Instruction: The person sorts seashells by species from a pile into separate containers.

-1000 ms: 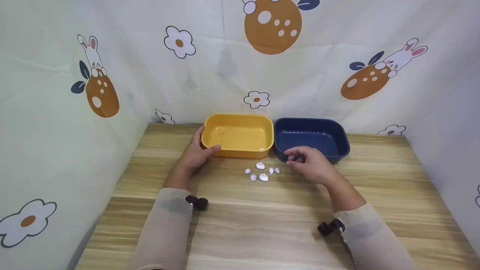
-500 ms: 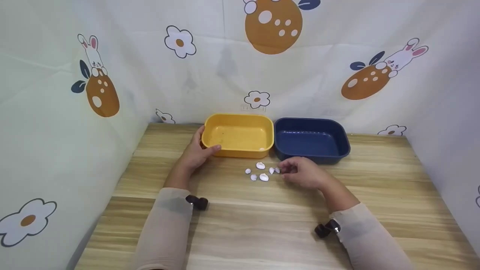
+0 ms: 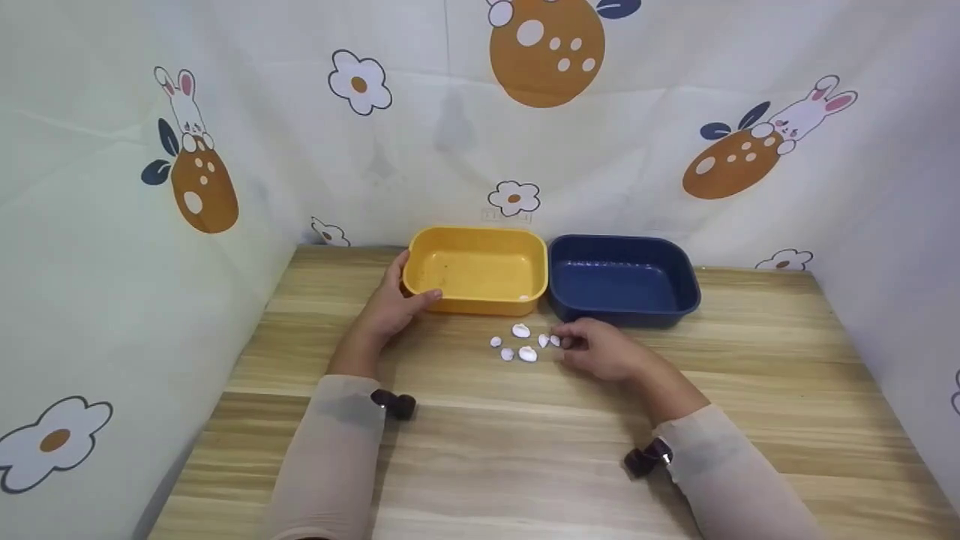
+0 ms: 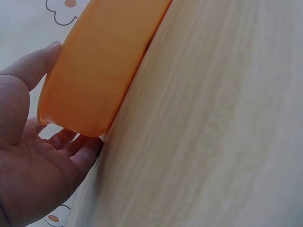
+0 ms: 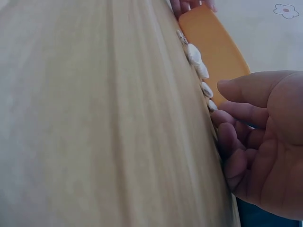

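My left hand (image 3: 394, 301) holds the left end of the yellow plastic basin (image 3: 472, 306), thumb on its front rim and fingers round its side. In the left wrist view those fingertips (image 4: 87, 153) reach beneath the rim. Several small white seashells (image 3: 527, 354) lie on the table in front of the basin; a small white piece (image 3: 523, 298) is inside it. My right hand (image 3: 604, 350) is at the rightmost shell (image 3: 555, 340). Its thumb and forefinger stand apart, the forefinger by that shell (image 5: 212, 105), and the other fingers are curled. Whether it touches the shell is unclear.
A navy blue basin (image 3: 622, 315) stands against the yellow one's right side, just behind my right hand. Both are on a wood-grain table (image 3: 495, 442), near a patterned cloth backdrop (image 3: 442, 135) that also covers the sides.
My right hand has come from over the blue basin's front rim down and left to the rightmost shell. The left hand and both basins have stayed put.
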Demonstrator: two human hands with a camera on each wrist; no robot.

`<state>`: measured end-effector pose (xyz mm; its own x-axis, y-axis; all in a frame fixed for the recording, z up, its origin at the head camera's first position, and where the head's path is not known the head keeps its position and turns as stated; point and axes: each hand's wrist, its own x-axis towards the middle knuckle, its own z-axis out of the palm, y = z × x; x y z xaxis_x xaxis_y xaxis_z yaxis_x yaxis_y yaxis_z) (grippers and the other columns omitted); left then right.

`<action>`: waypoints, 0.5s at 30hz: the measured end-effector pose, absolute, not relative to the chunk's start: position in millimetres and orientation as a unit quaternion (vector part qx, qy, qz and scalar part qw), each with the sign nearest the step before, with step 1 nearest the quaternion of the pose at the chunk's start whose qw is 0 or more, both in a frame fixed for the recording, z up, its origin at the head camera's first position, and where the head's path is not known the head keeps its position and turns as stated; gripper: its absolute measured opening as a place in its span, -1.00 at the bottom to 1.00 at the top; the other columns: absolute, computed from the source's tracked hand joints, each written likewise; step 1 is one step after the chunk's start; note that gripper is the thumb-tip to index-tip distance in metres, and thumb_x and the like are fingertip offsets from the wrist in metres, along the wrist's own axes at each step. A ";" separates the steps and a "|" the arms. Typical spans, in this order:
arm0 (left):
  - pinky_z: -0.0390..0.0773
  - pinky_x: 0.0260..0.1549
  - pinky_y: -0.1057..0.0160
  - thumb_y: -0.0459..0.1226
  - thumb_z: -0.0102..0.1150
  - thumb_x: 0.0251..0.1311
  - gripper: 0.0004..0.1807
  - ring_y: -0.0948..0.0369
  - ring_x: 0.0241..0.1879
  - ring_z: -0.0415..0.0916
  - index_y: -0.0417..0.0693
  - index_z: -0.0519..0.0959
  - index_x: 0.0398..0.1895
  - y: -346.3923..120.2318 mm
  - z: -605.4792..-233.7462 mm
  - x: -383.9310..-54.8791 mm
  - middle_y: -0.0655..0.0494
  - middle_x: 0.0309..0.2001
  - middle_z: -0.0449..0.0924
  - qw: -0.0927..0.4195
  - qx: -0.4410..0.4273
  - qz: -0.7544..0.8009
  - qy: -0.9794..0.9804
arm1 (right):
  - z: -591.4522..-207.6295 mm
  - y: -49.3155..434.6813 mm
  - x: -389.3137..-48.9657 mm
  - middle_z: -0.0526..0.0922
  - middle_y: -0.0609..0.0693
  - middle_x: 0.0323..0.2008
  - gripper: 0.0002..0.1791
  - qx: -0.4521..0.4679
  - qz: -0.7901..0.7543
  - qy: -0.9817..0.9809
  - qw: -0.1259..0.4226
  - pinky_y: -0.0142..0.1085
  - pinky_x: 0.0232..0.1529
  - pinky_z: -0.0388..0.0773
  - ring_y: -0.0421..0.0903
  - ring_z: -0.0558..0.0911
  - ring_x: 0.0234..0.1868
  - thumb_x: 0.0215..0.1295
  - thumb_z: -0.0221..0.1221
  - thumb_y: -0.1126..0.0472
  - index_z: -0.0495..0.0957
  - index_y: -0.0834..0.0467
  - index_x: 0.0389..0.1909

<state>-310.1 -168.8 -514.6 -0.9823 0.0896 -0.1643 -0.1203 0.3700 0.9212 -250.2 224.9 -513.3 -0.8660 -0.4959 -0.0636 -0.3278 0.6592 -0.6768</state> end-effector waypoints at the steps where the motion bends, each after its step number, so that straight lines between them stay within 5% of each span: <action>1: -0.04 0.75 0.01 0.17 0.54 0.17 0.35 0.02 0.75 -0.07 0.19 -0.22 0.79 -168.8 -514.5 -310.0 -0.01 0.78 -0.13 0.094 -0.010 0.562 0.822 | -513.3 224.9 -250.3 0.76 0.06 -0.08 -0.60 -0.230 -0.341 0.903 0.121 -0.16 0.14 0.62 -0.05 0.64 0.01 0.38 0.36 0.23 0.71 0.19 0.21; 7: -0.03 0.75 0.03 0.20 0.57 0.11 0.40 0.03 0.75 -0.06 0.20 -0.23 0.79 -168.3 -514.1 -309.7 0.02 0.79 -0.14 0.095 -0.012 0.573 0.814 | -512.1 225.3 -249.7 0.78 0.02 -0.19 -0.73 -0.222 -0.339 0.905 0.129 -0.34 -0.02 0.61 -0.14 0.65 -0.12 0.26 0.42 0.29 0.78 0.16 -0.02; 15: -0.04 0.75 0.03 0.08 0.54 0.21 0.31 0.04 0.75 -0.05 0.15 -0.21 0.79 -168.6 -514.8 -311.2 0.02 0.78 -0.12 0.091 -0.009 0.574 0.814 | -511.1 223.9 -249.0 0.79 -0.02 -0.22 -0.80 -0.214 -0.323 0.913 0.131 -0.27 -0.01 0.62 -0.15 0.64 -0.14 0.22 0.42 0.34 0.79 0.13 -0.13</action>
